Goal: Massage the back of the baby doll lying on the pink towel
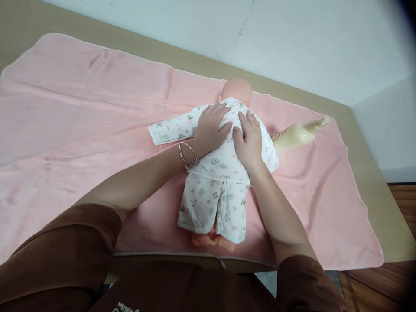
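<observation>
A baby doll [217,162] lies stretched out on a pink blanket [130,117], its bald head at the far side and its bare feet towards me. It wears a white top and trousers printed with small green and pink figures. Its face does not show. My left hand [212,129] rests flat on the left of the doll's upper body, fingers spread, a silver bangle on the wrist. On the right of the upper body lies my right hand [249,141], fingers stretched out. Beyond it, a baby bottle [299,133] of cream-coloured liquid lies on its side, partly hidden by the doll's sleeve.
The blanket covers much of a wooden table [130,45], whose far edge meets a cracked white wall [292,43]. At the right, the table ends above a brown wooden floor [380,281]. The near blanket edge is close to my body.
</observation>
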`<state>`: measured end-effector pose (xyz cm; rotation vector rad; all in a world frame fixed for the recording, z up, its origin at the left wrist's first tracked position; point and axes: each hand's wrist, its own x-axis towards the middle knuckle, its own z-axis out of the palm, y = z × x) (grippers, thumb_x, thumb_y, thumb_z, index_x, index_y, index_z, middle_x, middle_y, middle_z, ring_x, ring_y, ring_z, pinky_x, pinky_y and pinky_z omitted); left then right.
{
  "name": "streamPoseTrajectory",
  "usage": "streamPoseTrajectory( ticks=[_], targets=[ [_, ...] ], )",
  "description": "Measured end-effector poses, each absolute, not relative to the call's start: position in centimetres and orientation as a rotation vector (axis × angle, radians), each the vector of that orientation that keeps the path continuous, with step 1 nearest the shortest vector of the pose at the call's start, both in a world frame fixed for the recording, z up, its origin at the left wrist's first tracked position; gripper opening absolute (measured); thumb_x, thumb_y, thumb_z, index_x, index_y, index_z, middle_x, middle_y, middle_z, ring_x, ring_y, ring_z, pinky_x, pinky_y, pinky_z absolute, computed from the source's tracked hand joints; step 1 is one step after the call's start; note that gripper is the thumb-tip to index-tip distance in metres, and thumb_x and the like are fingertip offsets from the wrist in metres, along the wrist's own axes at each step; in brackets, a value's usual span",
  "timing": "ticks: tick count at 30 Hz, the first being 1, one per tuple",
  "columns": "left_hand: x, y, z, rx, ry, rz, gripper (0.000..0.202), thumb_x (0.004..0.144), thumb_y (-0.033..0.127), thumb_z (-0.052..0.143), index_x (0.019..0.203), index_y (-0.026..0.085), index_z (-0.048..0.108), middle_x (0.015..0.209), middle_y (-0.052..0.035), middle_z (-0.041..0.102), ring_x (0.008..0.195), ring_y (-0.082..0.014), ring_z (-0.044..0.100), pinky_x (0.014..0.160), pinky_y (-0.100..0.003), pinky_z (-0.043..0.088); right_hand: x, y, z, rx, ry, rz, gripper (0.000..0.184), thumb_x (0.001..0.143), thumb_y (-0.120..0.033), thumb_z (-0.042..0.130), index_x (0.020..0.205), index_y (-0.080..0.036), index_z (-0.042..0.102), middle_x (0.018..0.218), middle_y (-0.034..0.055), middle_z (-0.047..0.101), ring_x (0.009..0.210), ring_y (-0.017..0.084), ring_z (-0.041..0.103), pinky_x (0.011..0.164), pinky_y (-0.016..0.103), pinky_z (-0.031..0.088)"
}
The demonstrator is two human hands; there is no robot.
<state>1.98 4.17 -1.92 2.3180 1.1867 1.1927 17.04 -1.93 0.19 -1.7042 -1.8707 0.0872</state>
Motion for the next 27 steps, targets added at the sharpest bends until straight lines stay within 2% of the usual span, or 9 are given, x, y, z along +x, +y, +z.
streamPoseTrajectory(
  ticks=[6, 9, 15, 19, 22, 27],
  targets=[
    [1.9, 3.8, -1.4, 2.286, 1.201, 1.146, 0.049, 0.099, 0.049, 0.041, 0.134, 0.016, 0.051, 0.145, -0.0092, 0.053, 0.139, -0.0226, 0.042, 0.123, -0.044, 0.027, 16.9, -2.0, 0.4, -1.704, -1.858, 0.077, 0.050, 0.099, -0.040, 0.037, 0.145, -0.022, 0.046, 0.159, 0.0096, 0.036, 0.150, 0.028, 0.027, 0.120, 0.058, 0.023],
    [2.0, 3.6, -1.0, 2.294, 1.228, 1.095, 0.049, 0.097, 0.047, 0.044, 0.136, 0.016, 0.051, 0.148, -0.0108, 0.050, 0.142, -0.0245, 0.040, 0.123, -0.043, 0.023, 16.7, -2.3, 0.7, -1.708, -1.855, 0.036, 0.050, 0.098, -0.038, 0.039, 0.143, -0.018, 0.049, 0.155, 0.0115, 0.042, 0.148, 0.027, 0.031, 0.120, 0.054, 0.026],
    [2.2, 3.2, -0.5, 2.297, 1.334, 0.994, 0.060, 0.093, 0.048, 0.049, 0.144, 0.017, 0.044, 0.156, -0.0148, 0.038, 0.150, -0.0333, 0.024, 0.123, -0.053, 0.015, 15.5, -3.4, 1.6, -1.826, -1.835, -0.143, 0.047, 0.099, -0.036, 0.038, 0.136, -0.013, 0.057, 0.142, 0.0159, 0.057, 0.138, 0.028, 0.048, 0.113, 0.047, 0.039],
    [2.2, 2.8, -0.2, 2.301, 1.417, 0.947, 0.063, 0.091, 0.043, 0.051, 0.146, 0.013, 0.042, 0.156, -0.0173, 0.037, 0.149, -0.0365, 0.024, 0.123, -0.054, 0.015, 14.8, -3.9, 2.1, -1.915, -1.853, -0.202, 0.045, 0.101, -0.035, 0.034, 0.133, -0.015, 0.060, 0.135, 0.0145, 0.063, 0.132, 0.030, 0.054, 0.106, 0.046, 0.045],
    [2.1, 2.5, -0.1, 2.320, 1.453, 0.939, 0.062, 0.091, 0.041, 0.051, 0.145, 0.012, 0.043, 0.153, -0.0181, 0.041, 0.148, -0.0364, 0.027, 0.122, -0.053, 0.017, 14.8, -3.8, 2.1, -1.937, -1.838, -0.198, 0.046, 0.101, -0.035, 0.034, 0.134, -0.015, 0.059, 0.139, 0.0144, 0.060, 0.134, 0.029, 0.052, 0.106, 0.045, 0.046],
    [2.1, 2.4, -0.1, 2.322, 1.459, 0.964, 0.059, 0.091, 0.040, 0.051, 0.144, 0.013, 0.045, 0.150, -0.0157, 0.045, 0.146, -0.0357, 0.031, 0.122, -0.052, 0.019, 15.1, -3.3, 2.2, -1.872, -1.895, -0.114, 0.050, 0.100, -0.033, 0.035, 0.143, -0.010, 0.050, 0.149, 0.0185, 0.048, 0.142, 0.031, 0.041, 0.115, 0.050, 0.036]
  ],
)
